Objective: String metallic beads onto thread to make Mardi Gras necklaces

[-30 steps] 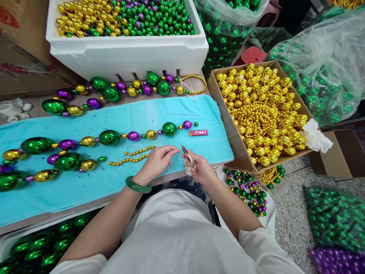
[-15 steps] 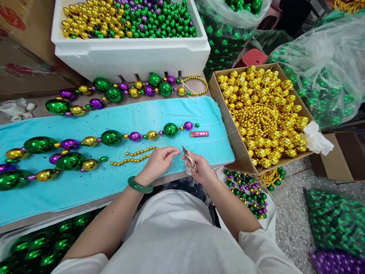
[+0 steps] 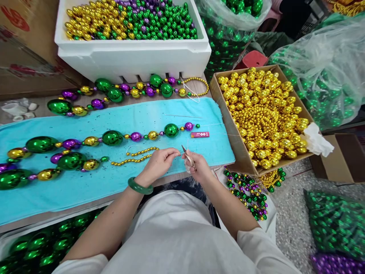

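My left hand [image 3: 160,163], with a green bangle [image 3: 140,186] at its wrist, pinches a thin white string by the fingertips. My right hand [image 3: 198,166] grips small scissors [image 3: 188,159], whose blades point up and left, close to the left fingertips. Gold bead strands [image 3: 131,161] lie just left of my left hand. Beyond the hands a string of large green, gold and purple beads [image 3: 112,138] stretches across the turquoise towel [image 3: 148,112]. A magenta packet [image 3: 200,134] and a needle-like thin rod [image 3: 182,116] rest near its right end.
A white foam box [image 3: 134,57] of mixed beads stands at the back, with a finished-looking bead strand [image 3: 114,94] before it. At right is a cardboard box [image 3: 236,140] of gold beads. Bags of green beads [image 3: 336,220] sit around, and large green beads [image 3: 37,243] lie lower left.
The cut-off string beyond the scissors has shifted: a line that ran right across the towel now shows only as a short end by the blades. Both hands stay almost in place.
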Available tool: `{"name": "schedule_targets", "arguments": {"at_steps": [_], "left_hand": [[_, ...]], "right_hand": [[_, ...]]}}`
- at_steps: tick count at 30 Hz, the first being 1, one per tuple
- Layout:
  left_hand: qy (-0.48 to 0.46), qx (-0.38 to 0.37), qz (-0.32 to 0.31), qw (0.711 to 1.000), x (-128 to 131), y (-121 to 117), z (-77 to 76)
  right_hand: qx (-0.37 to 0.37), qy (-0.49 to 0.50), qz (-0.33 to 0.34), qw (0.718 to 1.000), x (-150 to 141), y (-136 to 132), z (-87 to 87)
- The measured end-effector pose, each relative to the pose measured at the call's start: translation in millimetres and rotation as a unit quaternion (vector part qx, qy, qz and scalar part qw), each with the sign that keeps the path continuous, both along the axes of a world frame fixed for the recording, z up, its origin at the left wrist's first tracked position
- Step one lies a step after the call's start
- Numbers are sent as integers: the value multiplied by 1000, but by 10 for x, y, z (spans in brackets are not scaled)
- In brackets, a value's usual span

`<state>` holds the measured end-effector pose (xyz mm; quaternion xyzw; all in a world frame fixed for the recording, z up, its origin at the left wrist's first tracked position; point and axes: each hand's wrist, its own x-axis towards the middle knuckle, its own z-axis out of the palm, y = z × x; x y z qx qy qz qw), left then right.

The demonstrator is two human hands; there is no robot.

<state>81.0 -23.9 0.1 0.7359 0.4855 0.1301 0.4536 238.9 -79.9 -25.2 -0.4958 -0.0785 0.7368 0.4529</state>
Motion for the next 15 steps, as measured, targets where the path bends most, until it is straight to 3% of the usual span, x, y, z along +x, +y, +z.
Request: {"name": "schedule_targets", "arguments": {"at_steps": [4,7,9,12,13,15], "left_hand": [[30,21,-9,999,-33,7,-57],[91,93,-41,991,-40,0,-140],[117,164,-53,978,-34,-4,-189],[98,246,-34,964,-30,22,-222],[82,261,-19,962,-32,42,-221],[51,277,16,959,-38,91,-205]], "right_hand": [[2,-38,-6,999,49,18,27],[79,-208,-39,974,180,92,43],[136,-401,-49,905,342,208,62],[145,-653,5,744,639,475,93],[141,-701,38,698,728,574,96],[145,-751,116,634,863,757,78]]}}
